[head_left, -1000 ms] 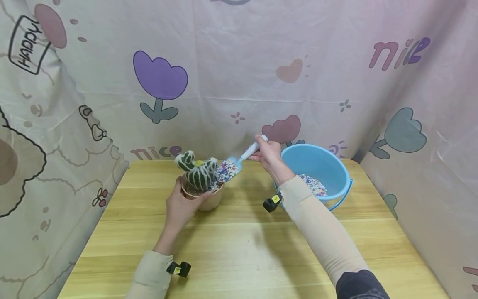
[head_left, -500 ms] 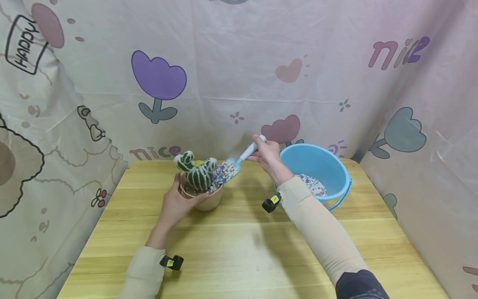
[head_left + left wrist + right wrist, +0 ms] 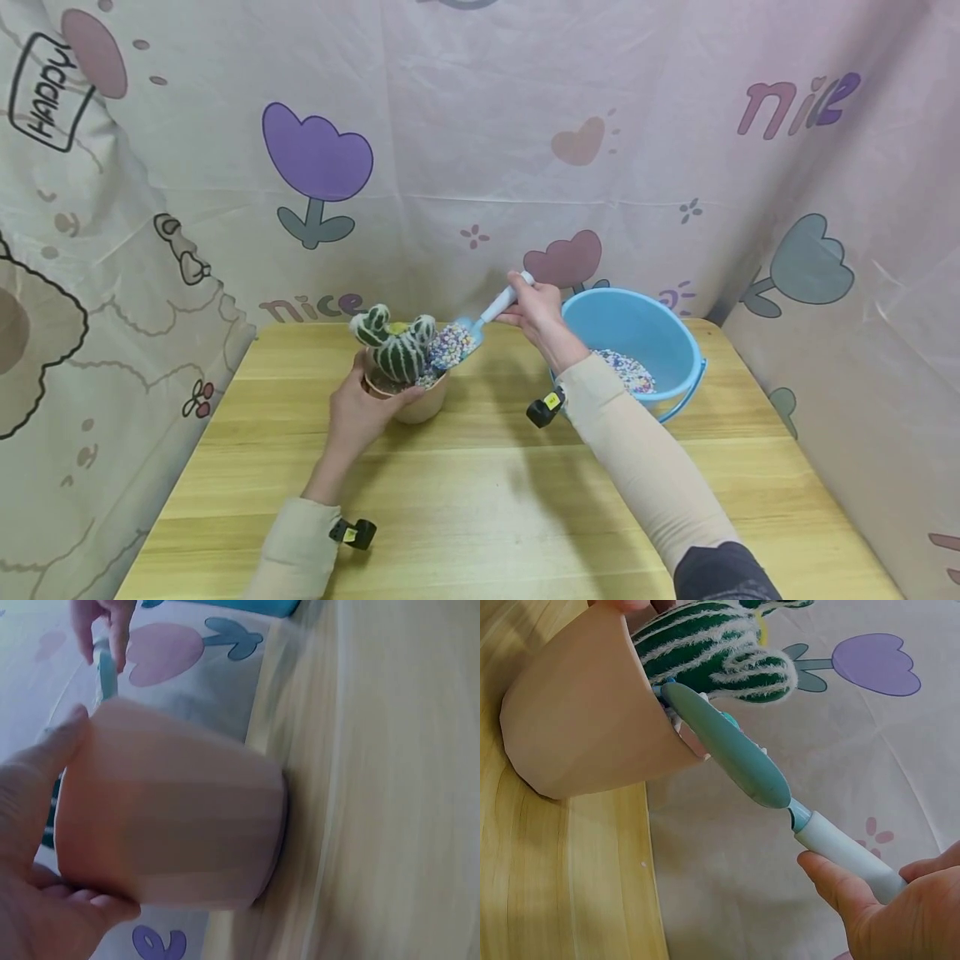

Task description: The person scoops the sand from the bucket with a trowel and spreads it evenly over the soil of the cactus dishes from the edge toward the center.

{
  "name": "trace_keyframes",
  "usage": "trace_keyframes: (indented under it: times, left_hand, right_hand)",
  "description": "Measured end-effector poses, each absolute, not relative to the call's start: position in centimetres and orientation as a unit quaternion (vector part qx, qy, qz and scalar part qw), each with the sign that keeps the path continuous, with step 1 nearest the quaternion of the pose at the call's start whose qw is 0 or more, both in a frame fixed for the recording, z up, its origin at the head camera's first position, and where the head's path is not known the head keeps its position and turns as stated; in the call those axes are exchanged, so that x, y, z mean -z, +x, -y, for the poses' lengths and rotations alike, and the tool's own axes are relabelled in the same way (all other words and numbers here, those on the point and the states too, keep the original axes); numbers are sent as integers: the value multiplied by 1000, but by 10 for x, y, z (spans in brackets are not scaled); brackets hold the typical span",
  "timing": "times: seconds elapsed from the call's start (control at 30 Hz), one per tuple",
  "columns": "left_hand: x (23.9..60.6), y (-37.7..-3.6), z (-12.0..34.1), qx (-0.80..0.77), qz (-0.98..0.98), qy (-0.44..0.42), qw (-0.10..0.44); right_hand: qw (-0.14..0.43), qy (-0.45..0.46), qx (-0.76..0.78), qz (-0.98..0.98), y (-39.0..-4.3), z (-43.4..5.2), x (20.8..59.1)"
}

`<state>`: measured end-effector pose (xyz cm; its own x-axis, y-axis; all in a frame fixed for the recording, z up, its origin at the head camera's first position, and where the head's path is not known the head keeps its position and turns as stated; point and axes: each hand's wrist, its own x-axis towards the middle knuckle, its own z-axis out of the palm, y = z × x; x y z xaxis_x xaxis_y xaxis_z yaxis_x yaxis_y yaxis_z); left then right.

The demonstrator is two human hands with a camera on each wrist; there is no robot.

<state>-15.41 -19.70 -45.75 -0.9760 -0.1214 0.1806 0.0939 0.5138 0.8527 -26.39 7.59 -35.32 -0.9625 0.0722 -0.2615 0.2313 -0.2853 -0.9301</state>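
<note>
A pink pot (image 3: 411, 402) (image 3: 172, 821) (image 3: 585, 705) with a green cactus (image 3: 396, 346) (image 3: 709, 649) stands on the wooden table (image 3: 480, 500). My left hand (image 3: 360, 412) (image 3: 34, 847) grips the pot's near side, thumb on the rim. My right hand (image 3: 536, 310) (image 3: 889, 911) holds the white handle of a small blue scoop (image 3: 461, 337) (image 3: 731, 750). The scoop is heaped with colourful beads (image 3: 450, 346) and its tip is tilted over the pot's rim, beside the cactus.
A blue bucket (image 3: 637, 329) with more colourful beads (image 3: 628, 371) in its bottom stands at the table's back right, just behind my right forearm. Printed cloth walls close in the back and both sides.
The scoop has tipped lower toward the pot and beads have slid onto the soil beside the cactus. My left hand has shifted slightly on the pot.
</note>
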Motion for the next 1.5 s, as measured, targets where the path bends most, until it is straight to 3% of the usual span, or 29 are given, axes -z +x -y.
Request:
trace_keyframes:
  times: [0.8,0.97,1.27,1.5]
  left_hand:
    - [456,-147,168,512,843,61,155]
    - [449,-149,184,501,857,29,118]
    - [440,-165,223,454,890,-44,-11]
    - [447,-168,226,467,882,-63,-10]
  right_hand:
    - [40,112,788,-605,-259,-72,347]
    - [40,110,786,-607,-258,-71,345]
    - [34,107,785,-609,-258,-71,346]
    - [36,108,787,-607,-256,-71,345]
